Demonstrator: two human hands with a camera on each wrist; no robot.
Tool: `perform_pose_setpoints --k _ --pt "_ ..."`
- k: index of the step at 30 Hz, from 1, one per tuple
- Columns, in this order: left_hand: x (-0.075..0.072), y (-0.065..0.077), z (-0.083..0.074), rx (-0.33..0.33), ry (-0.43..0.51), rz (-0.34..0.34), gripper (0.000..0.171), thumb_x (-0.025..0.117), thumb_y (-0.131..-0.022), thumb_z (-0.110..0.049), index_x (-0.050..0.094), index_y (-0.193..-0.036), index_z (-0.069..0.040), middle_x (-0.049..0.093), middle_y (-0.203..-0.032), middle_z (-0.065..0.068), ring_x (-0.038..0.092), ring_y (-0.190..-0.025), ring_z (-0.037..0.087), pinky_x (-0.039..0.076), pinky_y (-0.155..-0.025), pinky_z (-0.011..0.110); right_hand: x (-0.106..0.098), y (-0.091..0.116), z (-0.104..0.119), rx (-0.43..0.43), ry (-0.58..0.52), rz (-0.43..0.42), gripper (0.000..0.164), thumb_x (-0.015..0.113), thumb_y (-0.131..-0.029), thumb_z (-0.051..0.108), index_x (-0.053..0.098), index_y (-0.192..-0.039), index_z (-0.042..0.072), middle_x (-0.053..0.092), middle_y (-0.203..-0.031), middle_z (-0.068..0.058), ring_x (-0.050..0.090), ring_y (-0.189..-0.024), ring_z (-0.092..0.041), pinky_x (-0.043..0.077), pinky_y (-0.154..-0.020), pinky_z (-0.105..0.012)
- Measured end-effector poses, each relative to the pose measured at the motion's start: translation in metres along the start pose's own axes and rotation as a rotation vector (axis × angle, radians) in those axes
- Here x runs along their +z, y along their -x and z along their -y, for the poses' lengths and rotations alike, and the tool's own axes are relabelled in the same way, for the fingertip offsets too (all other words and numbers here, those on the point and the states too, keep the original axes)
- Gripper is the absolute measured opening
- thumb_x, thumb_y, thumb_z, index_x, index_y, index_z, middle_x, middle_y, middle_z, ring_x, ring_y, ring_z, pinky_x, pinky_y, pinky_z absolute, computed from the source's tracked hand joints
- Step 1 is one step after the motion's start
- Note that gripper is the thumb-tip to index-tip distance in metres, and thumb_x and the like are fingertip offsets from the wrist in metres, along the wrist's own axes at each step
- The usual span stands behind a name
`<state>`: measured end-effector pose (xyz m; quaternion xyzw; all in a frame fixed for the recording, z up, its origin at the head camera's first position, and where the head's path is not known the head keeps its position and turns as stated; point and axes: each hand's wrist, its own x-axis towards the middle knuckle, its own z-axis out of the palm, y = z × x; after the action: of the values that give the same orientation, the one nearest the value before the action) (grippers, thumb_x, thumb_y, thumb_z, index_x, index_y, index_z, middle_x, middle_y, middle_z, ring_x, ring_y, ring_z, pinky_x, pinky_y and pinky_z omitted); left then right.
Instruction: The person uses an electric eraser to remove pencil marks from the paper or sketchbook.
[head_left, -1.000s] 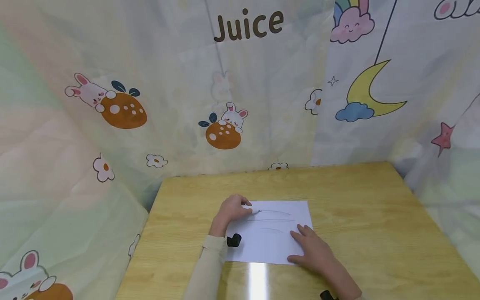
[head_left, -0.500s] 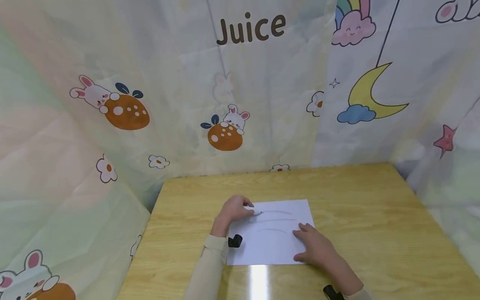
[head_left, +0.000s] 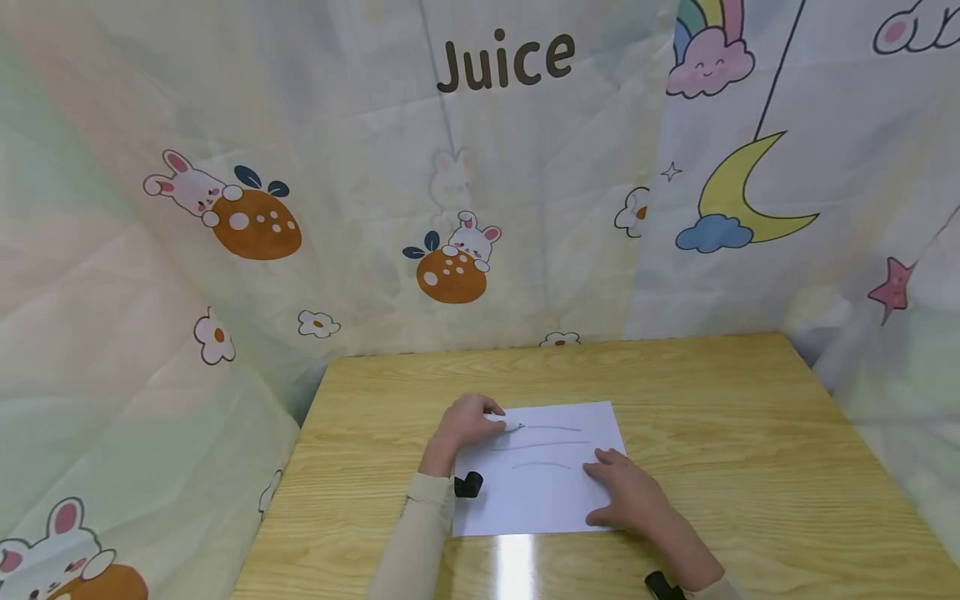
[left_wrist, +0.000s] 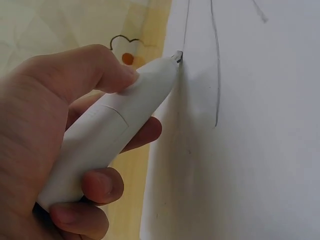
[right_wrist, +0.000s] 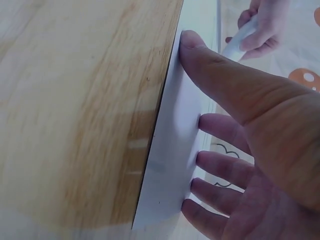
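Tool [left_wrist: 100,135], pen-shaped, sits in your left hand [head_left: 467,422], thumb and fingers wrapped round it; long axis aims rightward, tip [left_wrist: 178,56] at left end of far line [head_left: 552,428] on sheet [head_left: 525,500]. Your right hand [head_left: 628,493], farther off, rests fingers spread on sheet's right side.

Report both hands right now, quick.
Left hand: closed, holding the white pen-like tool.
Right hand: open, fingers spread, touching the sheet of paper.

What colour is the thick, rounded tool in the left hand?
The thick, rounded tool is white, clearest in the left wrist view.
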<state>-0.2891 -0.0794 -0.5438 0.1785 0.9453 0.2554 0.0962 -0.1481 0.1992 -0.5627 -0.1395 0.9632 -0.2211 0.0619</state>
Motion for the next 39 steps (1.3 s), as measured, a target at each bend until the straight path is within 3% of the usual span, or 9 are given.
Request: perform_pose_setpoints --k 7,14,20,26,34,39 --pt "-0.0013 -0.0023 -0.0015 0.059 0.013 0.031 0.020 0.073 -0.082 -0.033 0.078 -0.097 -0.019 0.069 -0.099 -0.005 0.061 -0.091 0.011 0.049 -0.079 0.032 -0.0037 -0.0022 0.0045 -0.001 0.019 0.014 0.073 0.093 -0.058 0.034 0.068 -0.118 0.000 0.053 -0.132 -0.026 0.045 -0.125 -0.044 0.039 -0.098 -0.054" --pt "-0.0009 -0.0004 0.0040 0.004 0.027 0.009 0.018 0.074 -0.082 -0.031 0.077 -0.095 -0.019 0.068 -0.097 -0.006 0.060 -0.088 0.010 0.049 -0.078 0.032 -0.0052 -0.0029 0.0046 -0.014 0.028 0.020 0.072 0.093 -0.059 0.035 0.068 -0.118 0.001 0.053 -0.132 -0.025 0.046 -0.124 -0.044 0.040 -0.097 -0.055" --pt "0.0018 -0.0033 0.0017 0.059 0.045 0.053 0.022 0.073 -0.083 -0.033 0.077 -0.098 -0.019 0.069 -0.100 -0.006 0.061 -0.092 0.010 0.049 -0.080 0.031 -0.0034 -0.0015 0.0031 -0.011 0.028 0.015 0.073 0.093 -0.058 0.035 0.068 -0.117 0.001 0.054 -0.131 -0.026 0.046 -0.124 -0.044 0.040 -0.097 -0.055" --pt "-0.0045 -0.0036 0.0021 0.020 0.032 0.046 0.017 0.074 -0.083 -0.030 0.078 -0.096 -0.020 0.068 -0.098 -0.007 0.060 -0.091 0.009 0.048 -0.079 0.031 -0.0031 -0.0007 0.0022 -0.017 0.022 0.000 0.073 0.093 -0.058 0.036 0.068 -0.118 0.002 0.054 -0.131 -0.025 0.046 -0.124 -0.044 0.039 -0.097 -0.055" --pt "-0.0041 -0.0068 -0.0003 0.041 0.103 0.108 0.017 0.077 -0.081 -0.028 0.078 -0.094 -0.017 0.068 -0.093 -0.009 0.058 -0.081 0.006 0.048 -0.073 0.027 -0.0035 0.0022 0.0069 0.018 -0.016 -0.005 0.073 0.094 -0.056 0.034 0.069 -0.116 0.003 0.055 -0.131 -0.023 0.047 -0.124 -0.042 0.042 -0.094 -0.055" --pt "-0.0043 -0.0051 -0.0005 0.027 0.112 0.104 0.017 0.078 -0.080 -0.026 0.078 -0.093 -0.016 0.068 -0.090 -0.009 0.058 -0.077 0.007 0.048 -0.070 0.028 -0.0046 0.0044 0.0086 0.031 -0.028 -0.006 0.073 0.094 -0.055 0.033 0.069 -0.117 0.003 0.054 -0.131 -0.023 0.046 -0.124 -0.042 0.040 -0.095 -0.056"
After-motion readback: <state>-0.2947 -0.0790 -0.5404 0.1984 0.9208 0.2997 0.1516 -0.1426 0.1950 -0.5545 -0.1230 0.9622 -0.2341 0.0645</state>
